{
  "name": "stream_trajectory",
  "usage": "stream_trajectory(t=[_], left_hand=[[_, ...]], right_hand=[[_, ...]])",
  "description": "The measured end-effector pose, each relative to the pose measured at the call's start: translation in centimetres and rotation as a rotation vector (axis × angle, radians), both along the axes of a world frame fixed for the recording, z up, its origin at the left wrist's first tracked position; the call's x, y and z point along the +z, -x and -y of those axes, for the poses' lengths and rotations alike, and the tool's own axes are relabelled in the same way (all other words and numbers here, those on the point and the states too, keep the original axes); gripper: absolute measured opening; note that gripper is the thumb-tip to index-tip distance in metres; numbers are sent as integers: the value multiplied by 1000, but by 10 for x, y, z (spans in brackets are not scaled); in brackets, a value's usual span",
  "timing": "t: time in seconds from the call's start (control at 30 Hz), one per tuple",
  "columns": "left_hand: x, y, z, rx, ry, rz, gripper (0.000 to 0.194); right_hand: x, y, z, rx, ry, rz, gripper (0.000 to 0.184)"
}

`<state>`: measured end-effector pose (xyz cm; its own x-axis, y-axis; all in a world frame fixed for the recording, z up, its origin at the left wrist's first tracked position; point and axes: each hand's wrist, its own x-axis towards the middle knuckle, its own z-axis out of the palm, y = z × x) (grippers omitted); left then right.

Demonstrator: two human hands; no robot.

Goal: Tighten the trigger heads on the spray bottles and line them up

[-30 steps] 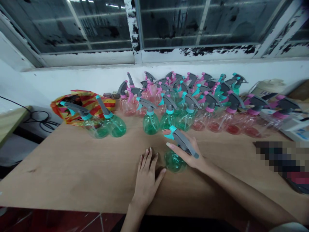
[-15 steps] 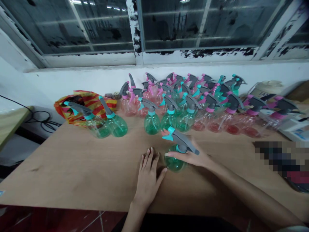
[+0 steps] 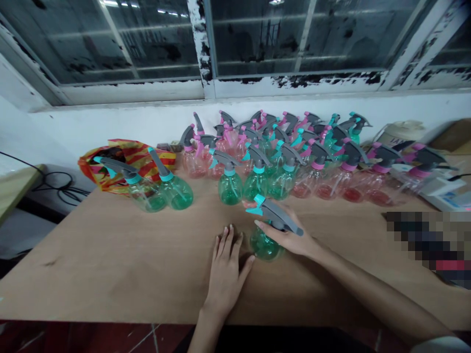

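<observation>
A green spray bottle (image 3: 265, 245) with a grey and turquoise trigger head stands upright on the wooden table (image 3: 128, 264), near its front. My right hand (image 3: 294, 233) is closed around the bottle's neck, just under the trigger head; the far fingers are partly hidden behind it. Flat on the tabletop, my left hand (image 3: 227, 269) lies with fingers spread, its thumb close to the bottle's base, and holds nothing. Behind the hands stands a row of green spray bottles (image 3: 230, 189), continued to the right by pink spray bottles (image 3: 327, 189).
Two more green bottles (image 3: 178, 193) stand at the left, before a red and yellow plastic bag (image 3: 147, 159). Many pink and green bottles crowd against the wall. A white device (image 3: 437, 189) and a blurred-out dark object (image 3: 427, 245) sit at the right. Black cables (image 3: 61, 184) hang at the left.
My right thumb moved down onto the bottle's body, then back up near the neck, the hand staying around it. My left hand stays flat. The view shifts slightly.
</observation>
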<state>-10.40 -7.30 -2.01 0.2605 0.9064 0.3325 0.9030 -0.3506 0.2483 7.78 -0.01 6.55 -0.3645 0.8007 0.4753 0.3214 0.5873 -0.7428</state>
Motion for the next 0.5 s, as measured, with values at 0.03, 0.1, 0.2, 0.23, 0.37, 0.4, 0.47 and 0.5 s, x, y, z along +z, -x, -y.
stream_trajectory(t=[0.03,0.1,0.2,0.23,0.37,0.4,0.47,0.5], left_hand=[[0,0,0,-2,-4,0,48],[-1,0,0,-7,-11,2,48],[-2,0,0,-8,-12,1,49],[-2,1,0,-8,-10,-3,49],[-1,1,0,-11,1,-15,50],[-1,1,0,-13,4,-17,50],[0,1,0,-18,8,-20,49],[0,1,0,-22,5,-20,49]], right_hand=[[-1,1,0,-7,12,-8,28],[-1,3,-1,-7,38,-30,23],[-2,7,-2,-31,29,-62,16],[-3,8,-2,-48,25,-80,15],[-6,11,-1,-119,23,-115,13],[-5,12,0,-132,24,-116,14],[-4,12,2,-139,31,-124,13],[-2,11,3,-137,36,-131,12]])
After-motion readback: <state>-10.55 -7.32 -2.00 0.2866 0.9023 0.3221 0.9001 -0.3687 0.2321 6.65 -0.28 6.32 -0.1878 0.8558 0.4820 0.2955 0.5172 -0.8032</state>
